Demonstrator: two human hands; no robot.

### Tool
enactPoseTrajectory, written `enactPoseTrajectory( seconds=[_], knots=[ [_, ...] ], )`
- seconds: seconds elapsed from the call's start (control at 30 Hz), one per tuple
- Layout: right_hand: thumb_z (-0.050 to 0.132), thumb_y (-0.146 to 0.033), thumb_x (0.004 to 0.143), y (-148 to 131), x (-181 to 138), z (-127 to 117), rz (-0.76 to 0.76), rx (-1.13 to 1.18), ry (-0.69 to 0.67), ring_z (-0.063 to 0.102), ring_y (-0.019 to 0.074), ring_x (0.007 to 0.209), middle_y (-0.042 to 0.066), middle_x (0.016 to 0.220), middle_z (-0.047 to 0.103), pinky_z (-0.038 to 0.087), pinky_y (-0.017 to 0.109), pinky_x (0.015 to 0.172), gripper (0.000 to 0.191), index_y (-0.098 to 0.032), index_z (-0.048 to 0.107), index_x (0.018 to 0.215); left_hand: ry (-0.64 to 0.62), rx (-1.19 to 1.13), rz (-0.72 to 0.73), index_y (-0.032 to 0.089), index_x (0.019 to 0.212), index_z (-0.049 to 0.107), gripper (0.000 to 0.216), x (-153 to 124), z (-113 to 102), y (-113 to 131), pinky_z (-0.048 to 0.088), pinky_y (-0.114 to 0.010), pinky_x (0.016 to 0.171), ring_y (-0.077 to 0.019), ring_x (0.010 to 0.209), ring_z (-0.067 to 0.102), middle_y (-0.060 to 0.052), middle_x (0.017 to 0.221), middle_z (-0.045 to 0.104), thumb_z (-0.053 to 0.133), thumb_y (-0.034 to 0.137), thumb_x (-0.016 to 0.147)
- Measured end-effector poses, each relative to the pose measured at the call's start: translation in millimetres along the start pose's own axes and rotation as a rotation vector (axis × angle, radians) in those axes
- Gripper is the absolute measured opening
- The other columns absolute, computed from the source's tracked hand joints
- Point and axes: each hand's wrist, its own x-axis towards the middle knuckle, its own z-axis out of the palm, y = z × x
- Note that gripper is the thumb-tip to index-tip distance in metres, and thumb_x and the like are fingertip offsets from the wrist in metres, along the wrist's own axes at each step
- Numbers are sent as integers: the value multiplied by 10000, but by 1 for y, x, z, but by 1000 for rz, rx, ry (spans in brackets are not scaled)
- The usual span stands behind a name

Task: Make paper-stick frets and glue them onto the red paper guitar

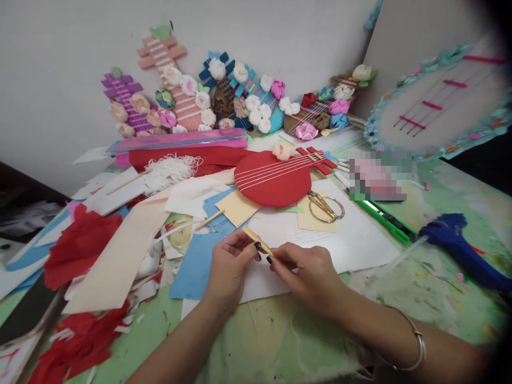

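Between both hands is a narrow pale yellow strip (254, 238), apparently folded paper, held slanting above white sheets. My left hand (232, 264) pinches its middle between thumb and fingers. At its lower right end, my right hand (306, 272) closes thumb and fingertips on it; part of the strip is hidden there. Just beyond lie yellow paper pieces (238, 207), a red lute-shaped craft (276, 178) with white strings, and gold-handled scissors (326, 208). Blue paper (196, 264) lies beside my left hand.
A green utility knife (386, 221) and a blue glue gun (466, 248) lie at the right. Red crepe paper (82, 242), a cream strip (120, 256) and white yarn (172, 173) crowd the left. Several flower-covered instrument crafts (176, 93) lean on the wall.
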Motion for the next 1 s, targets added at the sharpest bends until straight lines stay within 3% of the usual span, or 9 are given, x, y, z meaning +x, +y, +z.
enactPoseTrajectory(
  seconds=[0.73,1.0],
  knots=[
    [568,-249,782,-4,0,-3,315,658,-172,672,147,617,37,661,692,546,250,610,118,-149,630,770,-152,-155,-22,153,677,593,87,2,-5,-2,399,-207,551,-97,593,482,6,665,550,670,158,636],
    [595,-218,746,-8,4,-6,307,581,-144,638,121,540,33,596,678,504,201,526,111,-137,661,709,-197,-226,-28,153,691,577,122,3,-5,-4,408,-207,556,-100,608,500,8,673,548,683,159,630]
  ],
)
